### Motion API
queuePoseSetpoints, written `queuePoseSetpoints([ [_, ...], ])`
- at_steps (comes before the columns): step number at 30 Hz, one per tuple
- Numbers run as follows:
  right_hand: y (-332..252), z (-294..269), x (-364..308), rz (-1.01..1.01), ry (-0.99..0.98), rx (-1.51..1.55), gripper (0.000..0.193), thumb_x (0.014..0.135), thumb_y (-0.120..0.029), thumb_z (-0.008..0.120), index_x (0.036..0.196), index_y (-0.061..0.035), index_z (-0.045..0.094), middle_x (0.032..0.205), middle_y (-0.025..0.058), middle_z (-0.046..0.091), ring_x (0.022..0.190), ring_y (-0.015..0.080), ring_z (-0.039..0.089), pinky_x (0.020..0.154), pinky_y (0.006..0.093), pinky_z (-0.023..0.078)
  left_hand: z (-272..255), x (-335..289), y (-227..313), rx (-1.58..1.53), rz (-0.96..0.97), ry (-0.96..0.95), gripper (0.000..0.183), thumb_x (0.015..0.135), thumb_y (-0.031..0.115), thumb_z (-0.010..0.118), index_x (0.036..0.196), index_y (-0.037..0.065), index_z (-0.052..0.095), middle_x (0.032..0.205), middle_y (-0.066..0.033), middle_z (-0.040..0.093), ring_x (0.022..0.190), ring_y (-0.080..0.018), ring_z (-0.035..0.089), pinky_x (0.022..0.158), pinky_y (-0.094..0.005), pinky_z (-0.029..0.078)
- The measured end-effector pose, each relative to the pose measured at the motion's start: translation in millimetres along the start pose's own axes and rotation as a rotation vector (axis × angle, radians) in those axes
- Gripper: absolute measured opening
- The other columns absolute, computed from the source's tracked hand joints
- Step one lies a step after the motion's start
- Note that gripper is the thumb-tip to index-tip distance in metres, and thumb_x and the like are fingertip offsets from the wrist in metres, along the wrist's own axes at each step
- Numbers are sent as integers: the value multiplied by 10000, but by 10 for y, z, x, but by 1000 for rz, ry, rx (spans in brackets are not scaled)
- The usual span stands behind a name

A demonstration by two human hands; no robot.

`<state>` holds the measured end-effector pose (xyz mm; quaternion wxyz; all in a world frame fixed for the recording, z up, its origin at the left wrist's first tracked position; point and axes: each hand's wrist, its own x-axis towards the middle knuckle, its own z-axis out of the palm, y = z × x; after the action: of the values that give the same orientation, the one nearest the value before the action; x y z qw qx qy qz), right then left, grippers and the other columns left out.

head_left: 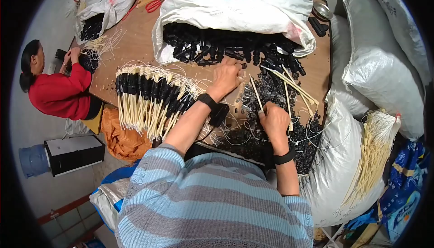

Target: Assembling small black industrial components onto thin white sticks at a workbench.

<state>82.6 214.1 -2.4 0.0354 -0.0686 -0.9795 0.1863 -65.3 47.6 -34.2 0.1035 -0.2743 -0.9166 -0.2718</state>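
Note:
At the edge of a heap of black plastic connector-like parts (211,51), my left hand (227,77) has its fingers curled on one black plastic part (244,66). My right hand (275,120) pinches a thin cream-coloured stick (256,92), which points up and away. Under and around that hand lie many small black pieces (264,87). To its right rest several more cream sticks (298,85) with thin white cords. Left of my left forearm is a row of assembled bundles (149,96), black parts joined to cream sticks and white cords.
A large white woven sack (244,4) lies open at the table's far side. Full sacks (379,62) crowd the right, one bearing a bundle of corded sticks (373,153). At the left a person in red (61,89) works by a smaller open sack (108,4). Red scissors (153,5) lie far back.

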Motion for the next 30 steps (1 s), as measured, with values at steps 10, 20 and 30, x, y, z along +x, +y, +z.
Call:
queuePoseSetpoints([
  [10,6,-420,-76,3,-115,484,166,860,-116,603,1009,-60,651,692,129,629,587,275,608,549,349,450,-475,-435,147,-454,-428,-157,446,730,30,609,1175,70,622,932,-130,708,722,-251,652,677,-342,504],
  [20,-91,-361,-149,-532,44,210,326,750,-139,720,1065,-80,664,674,84,574,602,265,587,537,389,418,-485,-574,272,-324,208,-274,216,751,-104,501,849,61,600,933,-98,644,1040,-269,561,877,-340,452],
  [30,-132,-448,-81,-51,-89,656,504,765,-10,646,1263,-43,570,1077,104,682,839,145,629,749,283,504,-820,-678,809,-1,415,-96,358,713,160,696,1067,185,649,688,-8,586,559,-202,574,477,-346,448],
])
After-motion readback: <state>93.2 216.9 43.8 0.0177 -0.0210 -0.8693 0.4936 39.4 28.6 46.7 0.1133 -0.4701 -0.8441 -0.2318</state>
